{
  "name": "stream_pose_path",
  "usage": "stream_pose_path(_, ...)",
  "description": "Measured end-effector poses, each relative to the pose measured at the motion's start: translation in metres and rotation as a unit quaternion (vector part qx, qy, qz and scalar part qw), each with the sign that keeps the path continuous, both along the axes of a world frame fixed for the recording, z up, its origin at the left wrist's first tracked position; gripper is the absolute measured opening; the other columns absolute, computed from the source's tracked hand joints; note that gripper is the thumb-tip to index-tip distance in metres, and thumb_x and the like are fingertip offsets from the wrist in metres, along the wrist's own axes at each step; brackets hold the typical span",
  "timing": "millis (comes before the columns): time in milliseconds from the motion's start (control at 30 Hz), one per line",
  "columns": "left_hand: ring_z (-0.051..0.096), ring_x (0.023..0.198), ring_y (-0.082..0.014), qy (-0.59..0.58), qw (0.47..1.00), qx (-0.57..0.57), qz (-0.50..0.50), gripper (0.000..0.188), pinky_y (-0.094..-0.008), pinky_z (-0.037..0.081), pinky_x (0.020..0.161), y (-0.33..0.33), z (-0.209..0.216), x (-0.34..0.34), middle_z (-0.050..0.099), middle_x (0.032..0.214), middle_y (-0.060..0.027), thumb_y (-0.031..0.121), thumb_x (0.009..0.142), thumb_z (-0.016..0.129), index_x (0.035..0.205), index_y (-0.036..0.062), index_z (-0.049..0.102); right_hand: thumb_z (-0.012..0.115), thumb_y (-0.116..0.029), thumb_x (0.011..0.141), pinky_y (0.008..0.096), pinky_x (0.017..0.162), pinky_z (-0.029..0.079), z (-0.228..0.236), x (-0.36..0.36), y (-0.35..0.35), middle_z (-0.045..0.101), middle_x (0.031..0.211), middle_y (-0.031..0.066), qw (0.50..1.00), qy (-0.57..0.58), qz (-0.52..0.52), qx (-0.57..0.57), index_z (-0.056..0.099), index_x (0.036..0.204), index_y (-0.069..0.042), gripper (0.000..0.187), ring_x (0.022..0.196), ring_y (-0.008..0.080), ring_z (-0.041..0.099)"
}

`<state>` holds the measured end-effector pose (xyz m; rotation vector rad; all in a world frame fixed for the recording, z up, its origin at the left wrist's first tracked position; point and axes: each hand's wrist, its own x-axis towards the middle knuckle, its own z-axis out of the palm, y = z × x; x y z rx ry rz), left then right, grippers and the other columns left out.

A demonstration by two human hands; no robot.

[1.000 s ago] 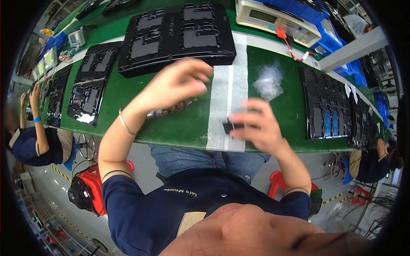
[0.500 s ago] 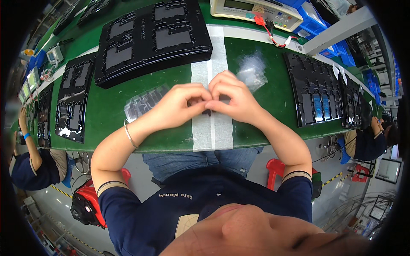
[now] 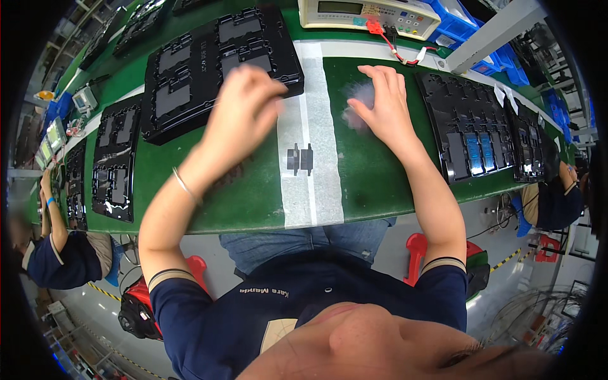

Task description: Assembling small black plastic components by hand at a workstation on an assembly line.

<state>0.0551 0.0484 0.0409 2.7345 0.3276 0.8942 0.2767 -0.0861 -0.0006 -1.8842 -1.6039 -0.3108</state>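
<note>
Two small flat dark-grey pieces lie side by side on the pale tape strip that crosses the green bench. My left hand hangs over the front edge of a large black moulded tray; motion smears its fingers, and whether it holds anything cannot be made out. To the right of the strip, my right hand is open, thumb and fingers apart. Beside its thumb sits a pile of thin clear plastic pieces, partly covered by the hand. Something faint and dark shows beside my left forearm.
A bench meter with red and black leads stands at the back. Black trays lie at the right, and another black tray at the left. Blue bins stand behind a grey post. Other people sit at both sides.
My hands, together above the strip before, have parted: the left went up and left to the large tray, the right toward the clear plastic pile. The dark pieces on the strip are now uncovered.
</note>
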Motion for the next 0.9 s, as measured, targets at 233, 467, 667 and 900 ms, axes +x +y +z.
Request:
stream_pose_path(233,0.060,0.088,-0.0330,0.081,0.962,-0.095,0.244,0.026,-0.0365,0.045,0.083,0.205,-0.010,0.035,0.063,0.096,-0.0189,0.022,0.082,0.055,0.099,0.0037,0.064,0.068,-0.010,0.067,0.0380,0.084,0.039,-0.004,-0.008,0.000,0.046,0.103,0.0123,0.993,0.090,0.069,0.034,0.054,0.104,-0.007,0.040,0.095,0.0309,0.045)
stream_pose_path(467,0.059,0.083,-0.0204,0.187,0.929,-0.201,0.248,0.035,-0.0311,0.045,0.077,0.203,0.003,0.041,0.064,0.091,-0.0135,0.026,0.076,0.069,0.098,-0.0007,0.061,0.066,-0.008,0.070,0.0357,0.083,0.040,0.001,-0.012,-0.004,0.046,0.101,0.0098,0.987,0.126,0.101,0.025,0.055,0.098,-0.007,0.030,0.096,0.0282,0.046)
stream_pose_path(667,0.053,0.077,-0.0095,0.004,0.968,-0.145,0.204,0.035,-0.0238,0.044,0.070,0.169,0.012,0.022,0.059,0.091,-0.0048,0.012,0.075,0.070,0.105,0.0005,0.056,0.064,-0.009,0.072,0.0347,0.079,0.043,0.002,-0.011,-0.003,0.049,0.099,0.0098,0.977,0.167,0.132,0.007,0.057,0.095,-0.006,0.024,0.093,0.0273,0.051)
stream_pose_path(900,0.053,0.068,-0.0043,-0.124,0.924,-0.360,-0.009,0.031,-0.0189,0.044,0.060,0.019,0.014,-0.008,0.061,0.086,-0.0034,0.005,0.075,0.068,0.103,0.0025,0.056,0.066,-0.020,0.078,0.0254,0.062,0.044,0.033,-0.046,0.024,0.059,0.089,0.0055,0.876,0.413,0.249,-0.024,0.054,0.111,-0.006,0.038,0.076,0.0124,0.055)
